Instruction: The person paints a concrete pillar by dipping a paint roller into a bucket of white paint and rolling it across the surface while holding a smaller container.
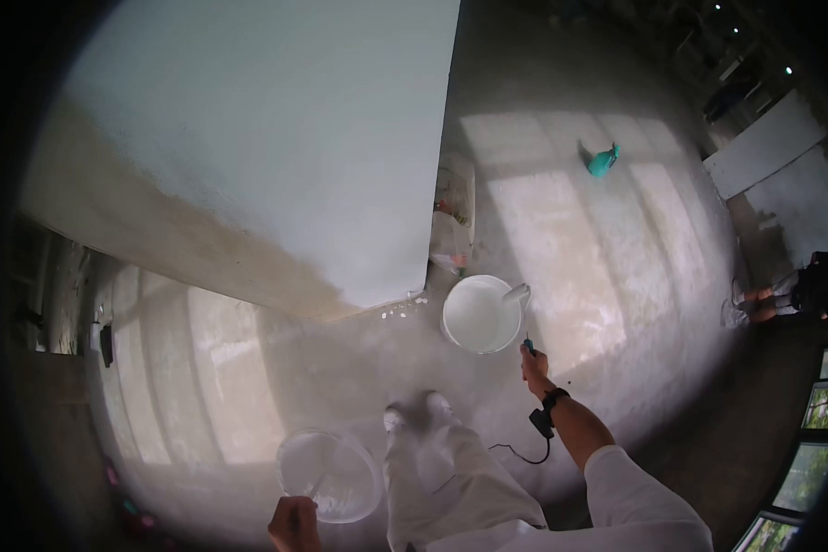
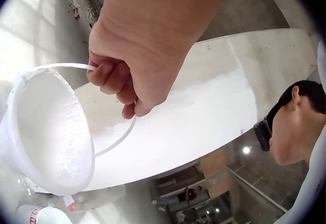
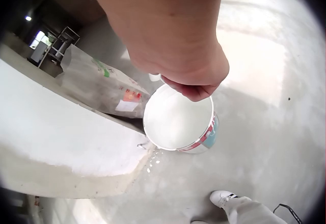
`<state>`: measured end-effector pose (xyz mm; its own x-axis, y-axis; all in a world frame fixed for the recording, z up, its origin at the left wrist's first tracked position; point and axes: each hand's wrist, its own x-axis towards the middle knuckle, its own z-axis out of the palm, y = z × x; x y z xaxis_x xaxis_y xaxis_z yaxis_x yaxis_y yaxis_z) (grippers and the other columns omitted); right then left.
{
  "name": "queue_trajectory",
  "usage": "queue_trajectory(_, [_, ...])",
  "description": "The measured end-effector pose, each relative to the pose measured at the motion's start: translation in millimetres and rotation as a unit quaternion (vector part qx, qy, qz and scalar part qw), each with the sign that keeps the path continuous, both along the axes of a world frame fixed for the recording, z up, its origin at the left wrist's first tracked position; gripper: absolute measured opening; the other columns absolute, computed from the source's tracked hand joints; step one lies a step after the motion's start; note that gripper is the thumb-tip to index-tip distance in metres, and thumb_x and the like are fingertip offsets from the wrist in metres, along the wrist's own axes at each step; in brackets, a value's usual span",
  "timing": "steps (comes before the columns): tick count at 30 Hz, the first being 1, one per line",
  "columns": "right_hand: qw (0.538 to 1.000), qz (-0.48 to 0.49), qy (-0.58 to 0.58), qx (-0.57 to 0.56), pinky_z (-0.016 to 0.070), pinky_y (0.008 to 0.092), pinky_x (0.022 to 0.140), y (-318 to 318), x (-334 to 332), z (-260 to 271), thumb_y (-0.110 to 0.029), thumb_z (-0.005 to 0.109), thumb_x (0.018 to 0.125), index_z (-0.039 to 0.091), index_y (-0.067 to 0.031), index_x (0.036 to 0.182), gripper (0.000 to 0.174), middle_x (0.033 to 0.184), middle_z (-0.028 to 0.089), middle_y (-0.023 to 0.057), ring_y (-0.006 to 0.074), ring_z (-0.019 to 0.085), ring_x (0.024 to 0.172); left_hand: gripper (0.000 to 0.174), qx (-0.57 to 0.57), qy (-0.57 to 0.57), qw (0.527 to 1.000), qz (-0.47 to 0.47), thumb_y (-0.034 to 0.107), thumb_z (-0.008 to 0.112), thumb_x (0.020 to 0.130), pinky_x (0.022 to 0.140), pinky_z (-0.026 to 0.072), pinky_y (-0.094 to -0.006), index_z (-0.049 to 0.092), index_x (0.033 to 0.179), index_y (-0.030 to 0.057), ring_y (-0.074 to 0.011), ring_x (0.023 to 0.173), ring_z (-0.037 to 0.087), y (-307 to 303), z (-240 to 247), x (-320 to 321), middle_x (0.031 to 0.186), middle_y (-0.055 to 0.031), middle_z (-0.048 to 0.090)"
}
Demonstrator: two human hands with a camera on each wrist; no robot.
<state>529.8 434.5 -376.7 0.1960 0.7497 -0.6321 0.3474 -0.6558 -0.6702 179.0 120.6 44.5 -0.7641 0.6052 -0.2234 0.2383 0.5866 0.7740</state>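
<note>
My left hand (image 1: 294, 524) grips the thin white handle (image 2: 116, 143) of a white bucket (image 2: 51, 122), with its fingers curled round it in the left wrist view. White residue coats the inside of this bucket, which appears tilted there. My right hand (image 1: 535, 365) holds a small tool with a teal-and-dark end (image 1: 528, 346); the rest of it is hidden in the fist. Just beyond that hand, a larger bucket (image 3: 190, 145) of white liquid stands on the floor. A white handle (image 1: 517, 293) sticks out over its rim.
A large panel (image 1: 294, 138), partly coated white, stands ahead on the left. A printed plastic sack (image 3: 104, 84) leans beside it. Farther off, a teal object (image 1: 603, 163) sits on the floor. Another person (image 1: 814, 285) is at the far right. A black cable (image 1: 534, 460) hangs by my right wrist.
</note>
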Motion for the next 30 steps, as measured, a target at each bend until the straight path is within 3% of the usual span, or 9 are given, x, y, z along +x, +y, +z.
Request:
queue_trajectory(4, [0.974,-0.085,0.171,-0.121,0.0307,0.0335,0.039,-3,-5,16,-0.053,0.057,0.088,0.043,-0.0161,0.062,0.047,0.046,0.032,-0.0036,0.0117,0.034,0.037,0.015,-0.020,0.004,1.000,0.004,0.006,0.055,0.095,0.059,0.0374,-0.0222,0.058,0.082,-0.0017,-0.0051,0.065,0.047,9,3,7,0.070,-0.0009,0.056])
queue_trajectory(7, [0.922,-0.140,0.288,-0.217,0.0250,0.0307,0.040,-6,-7,15,-0.054,0.058,0.087,0.041,-0.0166,0.064,0.047,0.045,0.026,-0.0047,0.0121,0.027,0.037,0.015,-0.040,-0.010,0.999,0.008,0.006,0.055,0.094,0.058,0.0363,-0.0220,0.057,0.082,-0.0013,-0.0043,0.065,0.046,13,0,3,0.070,-0.0001,0.056])
queue_trajectory(10, [0.896,-0.154,0.345,-0.233,0.0206,0.0290,0.042,-13,-6,20,-0.054,0.058,0.087,0.039,-0.0170,0.065,0.048,0.045,0.023,-0.0056,0.0118,0.022,0.037,0.014,-0.043,-0.021,0.999,0.013,0.006,0.055,0.094,0.058,0.0356,-0.0218,0.057,0.082,-0.0012,-0.0039,0.065,0.045,13,-6,2,0.071,0.0002,0.056])
queue_trajectory(19, [0.875,-0.116,0.395,-0.256,0.0191,0.0293,0.041,-18,-4,31,-0.056,0.063,0.086,0.037,-0.0167,0.060,0.053,0.043,0.022,-0.0050,0.0118,0.020,0.034,0.014,-0.028,-0.026,0.999,0.011,0.007,0.056,0.094,0.059,0.0366,-0.0215,0.057,0.083,-0.0014,-0.0042,0.065,0.046,27,-15,-8,0.073,-0.0006,0.057])
queue_trajectory(30, [0.901,-0.114,0.360,-0.214,0.0186,0.0300,0.038,-22,-11,24,-0.049,0.067,0.086,0.036,-0.0166,0.060,0.052,0.043,0.024,-0.0043,0.0117,0.022,0.032,0.015,-0.049,-0.022,0.999,-0.007,0.007,0.056,0.095,0.058,0.0362,-0.0219,0.057,0.082,-0.0010,-0.0047,0.065,0.046,40,-22,-21,0.072,-0.0008,0.057])
